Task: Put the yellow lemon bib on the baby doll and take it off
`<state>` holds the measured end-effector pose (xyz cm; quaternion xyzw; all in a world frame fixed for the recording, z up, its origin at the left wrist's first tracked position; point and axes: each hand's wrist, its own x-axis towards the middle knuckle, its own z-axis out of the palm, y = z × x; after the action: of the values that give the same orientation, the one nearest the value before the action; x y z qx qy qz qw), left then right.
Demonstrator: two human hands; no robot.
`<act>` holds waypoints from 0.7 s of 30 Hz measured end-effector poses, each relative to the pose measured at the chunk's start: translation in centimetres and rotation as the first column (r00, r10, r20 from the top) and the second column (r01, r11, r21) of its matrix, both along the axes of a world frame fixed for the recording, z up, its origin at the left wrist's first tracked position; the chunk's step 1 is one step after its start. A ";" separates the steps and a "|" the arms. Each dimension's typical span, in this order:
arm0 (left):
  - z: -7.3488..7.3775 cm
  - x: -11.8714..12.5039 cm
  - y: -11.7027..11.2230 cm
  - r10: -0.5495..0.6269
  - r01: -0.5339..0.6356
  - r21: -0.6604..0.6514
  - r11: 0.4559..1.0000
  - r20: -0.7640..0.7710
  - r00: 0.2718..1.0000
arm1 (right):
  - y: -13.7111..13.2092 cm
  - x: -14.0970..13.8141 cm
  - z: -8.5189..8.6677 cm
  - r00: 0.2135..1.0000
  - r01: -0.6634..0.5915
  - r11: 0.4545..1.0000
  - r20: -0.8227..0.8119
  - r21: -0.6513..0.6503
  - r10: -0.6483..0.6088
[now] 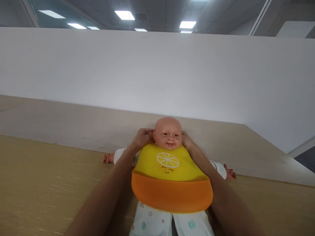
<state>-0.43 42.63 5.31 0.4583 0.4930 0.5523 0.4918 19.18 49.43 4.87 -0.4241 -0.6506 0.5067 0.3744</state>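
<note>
A baby doll (168, 132) in white patterned clothes lies on its back on the wooden table (44, 183), arms spread. A yellow and orange silicone bib (169, 178) with a lemon face covers its chest. My left hand (142, 137) is at the doll's neck on the left side, fingers curled around the bib's neck strap. My right hand (187, 140) reaches behind the neck on the right side, fingers mostly hidden behind the doll's head. Both forearms run along the doll's sides.
A white partition wall (157, 75) rises behind the table's far edge. A lighter beige strip (73, 124) of surface lies between the wood and the wall. Ceiling lights show above.
</note>
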 end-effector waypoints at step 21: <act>-0.5 -0.2 0.2 0.108 -0.108 0.010 0.994 -0.064 0.992 | 1.4 0.3 0.6 0.997 -0.026 0.995 -0.073 -0.093 0.019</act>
<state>-0.62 42.79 4.79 0.4502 0.5309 0.5647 0.4434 19.48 50.84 5.45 -0.4155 -0.6170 0.5556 0.3715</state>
